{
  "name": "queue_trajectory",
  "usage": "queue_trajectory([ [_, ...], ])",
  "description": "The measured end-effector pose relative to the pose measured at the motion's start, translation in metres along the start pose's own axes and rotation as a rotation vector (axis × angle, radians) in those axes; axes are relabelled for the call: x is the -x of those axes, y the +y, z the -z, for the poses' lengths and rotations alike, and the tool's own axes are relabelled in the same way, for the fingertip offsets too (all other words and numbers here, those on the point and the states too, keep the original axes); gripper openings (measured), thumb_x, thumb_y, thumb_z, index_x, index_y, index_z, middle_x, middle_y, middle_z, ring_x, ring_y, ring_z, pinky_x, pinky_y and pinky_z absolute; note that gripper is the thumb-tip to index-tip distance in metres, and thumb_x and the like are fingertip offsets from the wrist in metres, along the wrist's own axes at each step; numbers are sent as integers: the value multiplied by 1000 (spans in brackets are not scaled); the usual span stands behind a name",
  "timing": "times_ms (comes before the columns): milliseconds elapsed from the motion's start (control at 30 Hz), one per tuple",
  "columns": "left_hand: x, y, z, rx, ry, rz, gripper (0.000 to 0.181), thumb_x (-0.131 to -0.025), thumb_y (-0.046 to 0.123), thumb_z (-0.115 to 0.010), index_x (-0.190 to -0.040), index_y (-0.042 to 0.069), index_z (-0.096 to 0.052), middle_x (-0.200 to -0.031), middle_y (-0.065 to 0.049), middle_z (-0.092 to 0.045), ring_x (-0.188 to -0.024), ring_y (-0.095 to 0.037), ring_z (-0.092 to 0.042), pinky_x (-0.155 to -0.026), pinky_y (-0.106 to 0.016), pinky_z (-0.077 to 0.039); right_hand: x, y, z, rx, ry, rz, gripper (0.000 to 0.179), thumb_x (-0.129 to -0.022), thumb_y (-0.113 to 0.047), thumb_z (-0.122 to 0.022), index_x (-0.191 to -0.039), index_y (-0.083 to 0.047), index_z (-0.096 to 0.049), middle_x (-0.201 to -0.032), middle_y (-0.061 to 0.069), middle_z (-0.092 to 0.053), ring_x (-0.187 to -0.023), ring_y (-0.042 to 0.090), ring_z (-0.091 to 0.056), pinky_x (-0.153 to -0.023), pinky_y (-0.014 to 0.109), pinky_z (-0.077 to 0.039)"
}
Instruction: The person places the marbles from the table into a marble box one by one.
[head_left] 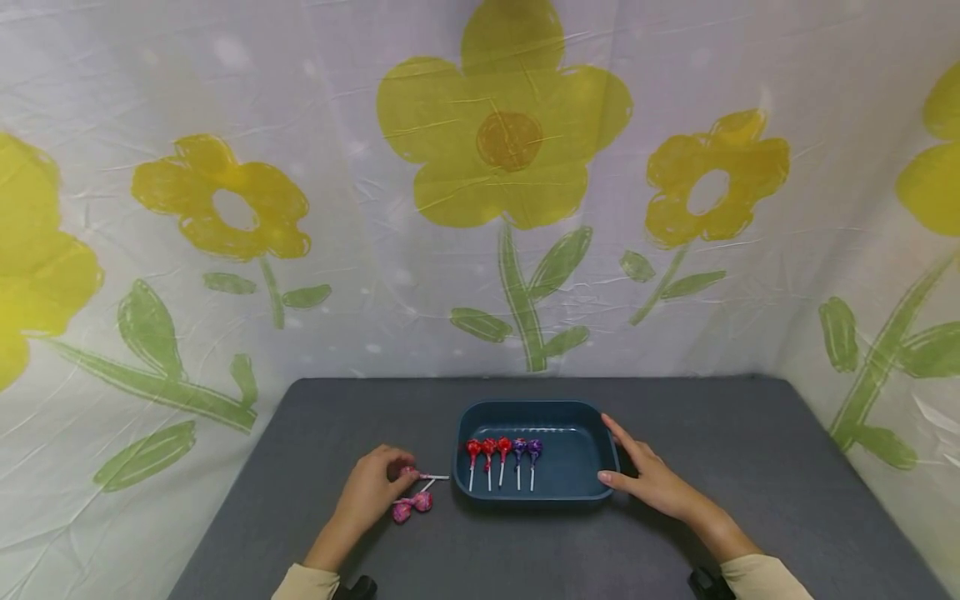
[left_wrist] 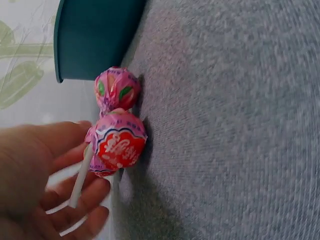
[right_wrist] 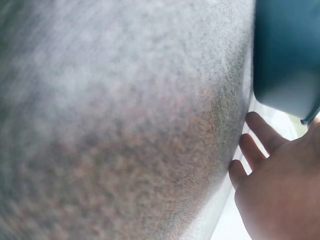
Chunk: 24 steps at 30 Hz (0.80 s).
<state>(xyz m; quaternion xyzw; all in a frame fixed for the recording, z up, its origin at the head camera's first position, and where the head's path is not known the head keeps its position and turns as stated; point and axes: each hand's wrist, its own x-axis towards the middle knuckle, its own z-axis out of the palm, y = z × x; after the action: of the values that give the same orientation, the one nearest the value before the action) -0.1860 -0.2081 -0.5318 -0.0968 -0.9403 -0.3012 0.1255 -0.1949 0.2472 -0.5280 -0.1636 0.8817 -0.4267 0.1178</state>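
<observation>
My left hand [head_left: 375, 483] is over a small group of pink-wrapped lollipops [head_left: 423, 501], with thumb and forefinger around the head of one pink lollipop [head_left: 408, 472]. The white stick of that lollipop points toward a dark blue tray [head_left: 540, 500]. Two more pink lollipops [left_wrist: 120, 142] lie close by on the cloth in the left wrist view. My right hand [head_left: 656, 483] rests at the tray's right end, its thumb and forefinger lying over the rim. In the right wrist view, its other fingers [right_wrist: 260, 132] extend outside the tray wall.
Inside the tray, three red lollipops [head_left: 489, 448] and two purple ones [head_left: 527, 448] stand in a row on the left, sticks toward me. A grey cloth [head_left: 360, 408] covers the table. Behind hangs a white curtain [head_left: 375, 333] with yellow flowers.
</observation>
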Motion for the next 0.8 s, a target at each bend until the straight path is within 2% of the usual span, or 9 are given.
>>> queue_trajectory([
  [100, 0, 1, -1, -19, -16, 47, 17, -74, 13, -86, -87, 14, -75, -77, 5, -61, -68, -7, -53, -61, -26, -44, 1, -1, 0, 2, 4, 0, 86, -96, -43, -63, -160, -35, -6, -161, 17, -22, -142, 48, -26, -93, 76, -33],
  [333, 0, 1, -5, 8, 25, -21, 25, -73, 2, -85, -94, 7, -75, -88, -3, -69, -80, -16, -66, -72, -35, -53, 1, -2, 0, 1, -4, -6, 86, -96, -44, -62, -159, -37, -5, -162, 17, -21, -142, 48, -25, -94, 76, -33],
  [533, -2, 1, -7, 11, 31, 21, 22, -74, 8, -86, -94, 8, -75, -86, -2, -69, -76, -13, -65, -70, -32, -52, 1, -1, 0, 6, -4, -10, 85, -96, -44, -62, -159, -37, -5, -162, 17, -21, -142, 48, -25, -94, 77, -32],
  [667, -2, 1, -8, 16, 38, 5, 22, -74, 3, -84, -94, 7, -75, -83, -2, -68, -72, -12, -62, -66, -29, -50, 1, -2, 0, 11, 0, -7, 85, -96, -42, -62, -159, -36, -5, -161, 18, -23, -141, 48, -26, -93, 77, -32],
  [800, -3, 3, -10, 23, 35, 4, 28, -74, 1, -83, -100, 5, -74, -87, -4, -69, -74, -13, -63, -67, -30, -51, 1, -2, 0, 6, -2, -10, 86, -96, -42, -63, -159, -36, -5, -160, 20, -24, -141, 48, -26, -93, 76, -33],
])
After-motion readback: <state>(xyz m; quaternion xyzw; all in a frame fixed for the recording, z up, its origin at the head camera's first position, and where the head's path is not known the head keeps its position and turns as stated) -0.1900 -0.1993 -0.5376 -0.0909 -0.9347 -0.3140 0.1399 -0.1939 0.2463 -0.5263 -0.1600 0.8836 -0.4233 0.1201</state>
